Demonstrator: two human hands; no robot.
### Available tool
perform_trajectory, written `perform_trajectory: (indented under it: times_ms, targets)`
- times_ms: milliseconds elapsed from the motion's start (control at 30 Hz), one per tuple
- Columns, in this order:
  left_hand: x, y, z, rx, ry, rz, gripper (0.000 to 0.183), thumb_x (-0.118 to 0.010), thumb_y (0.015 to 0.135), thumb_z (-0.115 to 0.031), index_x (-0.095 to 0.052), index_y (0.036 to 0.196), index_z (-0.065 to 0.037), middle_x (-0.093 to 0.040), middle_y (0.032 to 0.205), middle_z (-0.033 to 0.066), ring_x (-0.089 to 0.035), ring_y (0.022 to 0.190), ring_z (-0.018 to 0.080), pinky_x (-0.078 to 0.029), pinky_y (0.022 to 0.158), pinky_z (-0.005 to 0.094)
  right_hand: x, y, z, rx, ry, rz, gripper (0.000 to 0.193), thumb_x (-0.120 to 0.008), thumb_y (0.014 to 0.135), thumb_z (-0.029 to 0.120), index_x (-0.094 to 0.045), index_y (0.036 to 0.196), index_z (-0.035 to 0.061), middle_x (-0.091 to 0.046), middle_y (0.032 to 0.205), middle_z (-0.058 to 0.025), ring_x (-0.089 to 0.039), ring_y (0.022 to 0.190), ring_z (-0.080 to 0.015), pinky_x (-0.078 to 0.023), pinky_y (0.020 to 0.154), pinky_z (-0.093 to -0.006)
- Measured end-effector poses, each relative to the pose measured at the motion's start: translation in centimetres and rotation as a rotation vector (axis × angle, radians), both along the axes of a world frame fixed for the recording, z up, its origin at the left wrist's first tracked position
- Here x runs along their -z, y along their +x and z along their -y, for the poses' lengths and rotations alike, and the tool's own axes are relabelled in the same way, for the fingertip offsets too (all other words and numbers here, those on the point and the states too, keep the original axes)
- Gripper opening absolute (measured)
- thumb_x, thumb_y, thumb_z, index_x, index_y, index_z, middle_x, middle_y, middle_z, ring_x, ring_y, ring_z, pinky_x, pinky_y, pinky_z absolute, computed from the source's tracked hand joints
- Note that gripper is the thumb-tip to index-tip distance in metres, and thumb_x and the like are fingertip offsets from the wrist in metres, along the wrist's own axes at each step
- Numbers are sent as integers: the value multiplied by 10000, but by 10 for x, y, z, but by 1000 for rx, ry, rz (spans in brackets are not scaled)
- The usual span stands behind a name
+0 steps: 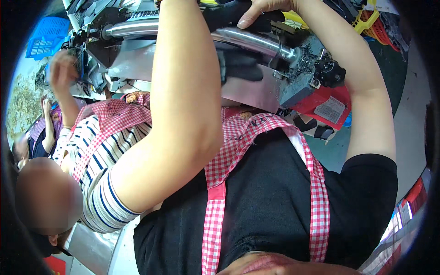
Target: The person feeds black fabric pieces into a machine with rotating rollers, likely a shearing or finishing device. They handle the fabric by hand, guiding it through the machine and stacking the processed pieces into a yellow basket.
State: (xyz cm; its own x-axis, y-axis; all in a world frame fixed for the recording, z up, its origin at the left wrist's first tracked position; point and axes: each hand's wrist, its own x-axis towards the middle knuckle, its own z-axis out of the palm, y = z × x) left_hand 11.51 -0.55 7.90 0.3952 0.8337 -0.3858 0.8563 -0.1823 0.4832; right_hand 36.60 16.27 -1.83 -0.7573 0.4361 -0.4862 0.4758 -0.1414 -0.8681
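My right hand (262,10) is at the top edge, thumb pressed on a black piece (228,16) that lies over a shiny metal roller (256,42) of a machine. The rest of its fingers are cut off by the frame. My left forearm (185,87) rises up the middle of the view and its hand is out of the picture above. Below the roller sit a flat metal plate (250,91) and a dark grey block (298,78) with a black knob (331,73). My black shirt and red checked apron straps (220,183) fill the lower half.
A co-worker in a striped shirt and red checked apron (103,142) stands close on my left, one hand (62,68) raised to the machine. A blue basket (46,36) is at top left, red and yellow baskets (372,22) at top right, a red tag (341,98) under the block.
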Motion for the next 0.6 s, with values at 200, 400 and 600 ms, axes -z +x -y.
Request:
perform_trajectory:
  times_ms: [200,400,600]
  targets:
    - [6,-12,25,-118,36,218,300,-701,978,-146,-652,1266,-80,-643,981,51,-630,924,154,-500,828,287,-29,-5,-2,-138,-48,-70,721,-948,709,288,-598,1227,-70,-686,1141,-134,-628,1030,-203,-530,867,-343]
    - [22,-23,26,-229,19,406,294,-721,967,-158,-636,1234,-68,-657,948,53,-642,869,145,-494,770,270,-42,-2,3,3,217,167,725,-950,700,288,-605,1226,-72,-679,1130,-141,-626,1034,-222,-517,847,-349]
    - [30,-37,29,-388,58,452,296,-741,957,-169,-620,1202,-57,-671,914,54,-654,814,136,-488,711,252,-61,-10,6,-65,119,136,840,-951,703,269,-545,1346,-88,-681,1140,-145,-635,1053,-238,-521,853,-346]
